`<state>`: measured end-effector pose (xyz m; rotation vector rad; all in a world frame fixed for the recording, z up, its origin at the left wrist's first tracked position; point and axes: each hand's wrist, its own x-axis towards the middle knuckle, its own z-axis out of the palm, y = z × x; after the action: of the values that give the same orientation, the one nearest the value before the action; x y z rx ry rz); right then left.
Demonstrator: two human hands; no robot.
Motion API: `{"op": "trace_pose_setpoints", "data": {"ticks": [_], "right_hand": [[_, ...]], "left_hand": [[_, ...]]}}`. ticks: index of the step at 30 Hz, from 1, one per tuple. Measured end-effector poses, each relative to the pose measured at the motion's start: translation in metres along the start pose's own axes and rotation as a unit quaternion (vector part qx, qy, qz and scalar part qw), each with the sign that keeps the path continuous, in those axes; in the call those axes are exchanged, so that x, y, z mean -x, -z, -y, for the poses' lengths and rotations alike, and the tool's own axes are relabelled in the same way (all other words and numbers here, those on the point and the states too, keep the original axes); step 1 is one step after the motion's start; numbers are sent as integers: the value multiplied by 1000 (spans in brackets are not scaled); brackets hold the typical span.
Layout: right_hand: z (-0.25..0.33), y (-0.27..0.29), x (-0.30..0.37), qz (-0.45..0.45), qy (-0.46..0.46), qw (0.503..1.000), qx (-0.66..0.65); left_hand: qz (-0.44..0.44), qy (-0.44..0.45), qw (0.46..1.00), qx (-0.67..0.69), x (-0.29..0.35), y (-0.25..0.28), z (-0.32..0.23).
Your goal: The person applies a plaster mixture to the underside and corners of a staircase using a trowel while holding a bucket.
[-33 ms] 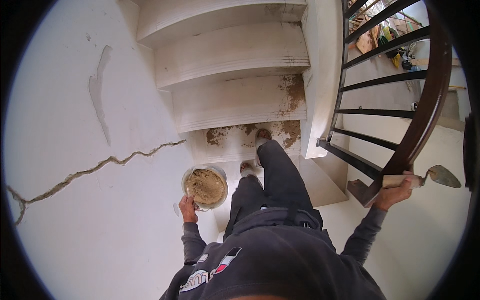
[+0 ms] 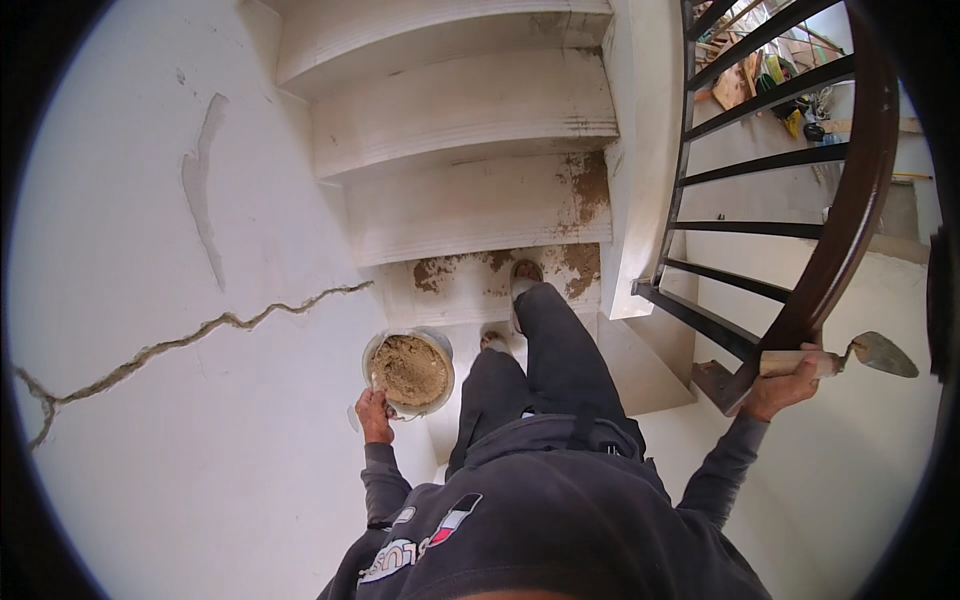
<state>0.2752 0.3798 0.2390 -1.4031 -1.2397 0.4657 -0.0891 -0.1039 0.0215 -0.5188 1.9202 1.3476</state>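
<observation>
My left hand (image 2: 375, 413) is closed at the near rim of a pale bucket (image 2: 446, 348), next to the white wall. Sandy brown mortar (image 2: 412, 370) fills much of the bucket. On the right, my right hand (image 2: 786, 388) grips a pointing trowel (image 2: 884, 355) by its wooden handle, the pointed metal blade facing right. That hand is at the lower end of the brown handrail (image 2: 845, 255); whether it touches the rail I cannot tell. My feet, in sandals, are on different levels at the foot of the stairs.
White steps (image 2: 460, 200) rise ahead, with brown mortar stains (image 2: 588, 185) at their right side. A jagged crack (image 2: 190, 335) runs across the left wall, below a grey patch (image 2: 200, 190). Dark railing bars (image 2: 750, 228) stand right; beyond them lies a heap of clutter (image 2: 775, 85).
</observation>
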Motion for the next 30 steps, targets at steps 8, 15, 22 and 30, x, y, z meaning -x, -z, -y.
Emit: {"op": "trace_pose_setpoints", "data": {"ticks": [8,15,22,30], "right_hand": [[-25,-2,-18,7,-1,996,-91],[-10,-9,-15,-3,-28,994,-104],[9,-26,-10,-89,-67,993,-39],[2,-25,-10,-131,-81,987,37]], "left_hand": [[31,-59,997,30,11,-32,-94],[50,-65,997,12,-10,-37,-138],[62,-32,997,-23,-35,-36,-152],[91,-16,995,-39,-51,-30,-169]]}}
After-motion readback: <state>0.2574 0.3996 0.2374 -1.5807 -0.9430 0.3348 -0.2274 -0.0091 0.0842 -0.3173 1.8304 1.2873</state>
